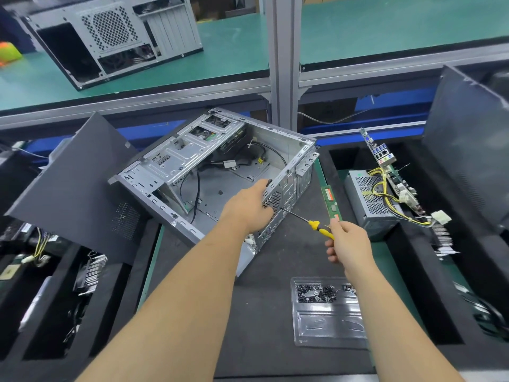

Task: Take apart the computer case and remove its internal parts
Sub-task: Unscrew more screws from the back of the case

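The computer case (220, 172) lies open-side up, tilted, mid-counter toward the far edge, mostly gutted (loose cables remain inside). The left hand (249, 206) grips its perforated rear wall, fingers curled over the rim. The right hand (347, 241) pinches a yellow-handled screwdriver (308, 220), tip at that wall. If the tip slips off, I judge it could jab the left hand. The memory stick (331, 201) just beside could get knocked toward the screw tray (327, 326) at the near edge.
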